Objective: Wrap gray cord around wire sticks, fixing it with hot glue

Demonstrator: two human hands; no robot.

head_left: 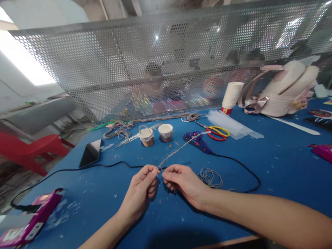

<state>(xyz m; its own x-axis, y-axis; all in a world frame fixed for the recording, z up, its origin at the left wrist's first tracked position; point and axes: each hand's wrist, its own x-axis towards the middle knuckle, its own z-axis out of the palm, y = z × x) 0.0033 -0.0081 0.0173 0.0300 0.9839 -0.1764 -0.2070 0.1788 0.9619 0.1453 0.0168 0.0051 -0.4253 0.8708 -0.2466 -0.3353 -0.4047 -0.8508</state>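
A thin twisted cord (176,151) is held up over the blue table (103,207), its free length slanting up and away to the right from the fingertips. It is judged to be very light, and since its long unsupported part is carried almost straight, some stiffness is likely, perhaps from a wire core; whether one is inside cannot be told. Its ridged surface should give fair grip, though the twist could be loosened if the strands were let go. It is best taken at the near end, where the strands part, with the pads of thumb and forefinger and light pressure, as a hard squeeze sideways might kink it.

The near end is pinched between thumb and forefinger of the left hand (141,185), with no gap seen at the tips and the other fingers curled beneath. The right hand (188,185) is set just beside it, its thumb and forefinger nearly closed; a fine strand (161,169) appears to be caught at their tips, though the contact is partly hidden. The cord's far part is seen across the blue glue gun (203,143); whether the two touch cannot be told. Beyond the hands, two small pots (147,140) (166,135) are stood upright, and scissors (216,139) are laid beside the glue gun.
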